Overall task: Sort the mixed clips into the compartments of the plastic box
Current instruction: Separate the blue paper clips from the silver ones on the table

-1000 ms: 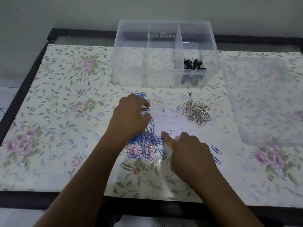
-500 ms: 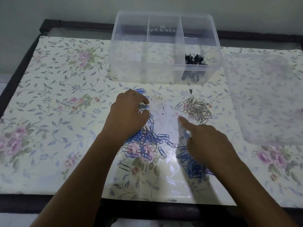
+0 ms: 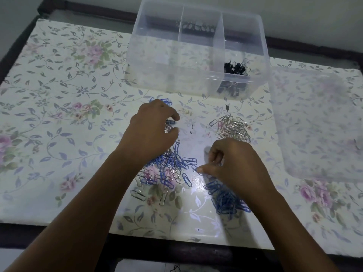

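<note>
Head view, single frame

1. Table, dark-framed, under a glossy cream cover printed with flowers and leaves.
2. Clear plastic box with three compartments, upper centre of the frame, lid off. Black metal binder clips lie in its right compartment; the other two compartments show no clips that can be made out.
3. Clear plastic lid, lying flat at the right of the frame, just beside the box.
4. Heap of silver wire paper clips, right of centre, below the box and apart from it.
5. Mixed heap of blue and silver wire paper clips, centre of the frame, partly under the left wrist.
6. Heap of blue wire paper clips, lower right of centre, partly under the right wrist.
7. Left hand, palm down over the upper end of the mixed heap, fingers curled; thumb and forefinger are closed on a small bunch of clips.
8. Right hand, between the silver heap and the blue heap, fingers curled into the palm with nothing seen in them; the outstretched thumb tip presses on a single blue clip lying on the table
</note>
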A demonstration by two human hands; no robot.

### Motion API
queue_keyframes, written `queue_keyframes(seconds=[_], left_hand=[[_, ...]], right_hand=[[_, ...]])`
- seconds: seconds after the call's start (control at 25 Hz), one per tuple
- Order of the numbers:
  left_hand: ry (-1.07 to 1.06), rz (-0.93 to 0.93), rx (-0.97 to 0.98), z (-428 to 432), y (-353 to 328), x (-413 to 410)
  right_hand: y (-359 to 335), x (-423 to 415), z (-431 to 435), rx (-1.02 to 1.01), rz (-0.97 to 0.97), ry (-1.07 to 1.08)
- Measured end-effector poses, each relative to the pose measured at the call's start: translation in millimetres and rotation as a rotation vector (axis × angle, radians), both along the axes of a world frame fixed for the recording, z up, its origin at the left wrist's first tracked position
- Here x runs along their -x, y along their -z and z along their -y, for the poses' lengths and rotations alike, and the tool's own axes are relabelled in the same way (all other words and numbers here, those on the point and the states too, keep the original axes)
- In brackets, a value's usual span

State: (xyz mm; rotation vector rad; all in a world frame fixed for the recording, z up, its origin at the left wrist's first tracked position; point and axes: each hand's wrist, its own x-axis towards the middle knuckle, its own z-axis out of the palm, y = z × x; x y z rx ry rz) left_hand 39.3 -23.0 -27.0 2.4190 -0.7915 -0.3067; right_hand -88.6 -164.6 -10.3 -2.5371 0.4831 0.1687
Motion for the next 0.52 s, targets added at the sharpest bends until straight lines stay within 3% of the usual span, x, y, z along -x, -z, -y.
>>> queue_keyframes(seconds=[0.12, 0.52], left_hand=[[-0.001, -0.002, -0.001, 0.1, -0.5, 0.7], [0.005, -0.001, 0.055, 6.2, 6.3, 4.2]], right_hand=[[5.2, -1.9, 9.5, -0.075, 0.004, 0.127], [8.7, -8.4, 15.2, 0.069, 0.113, 0.288]])
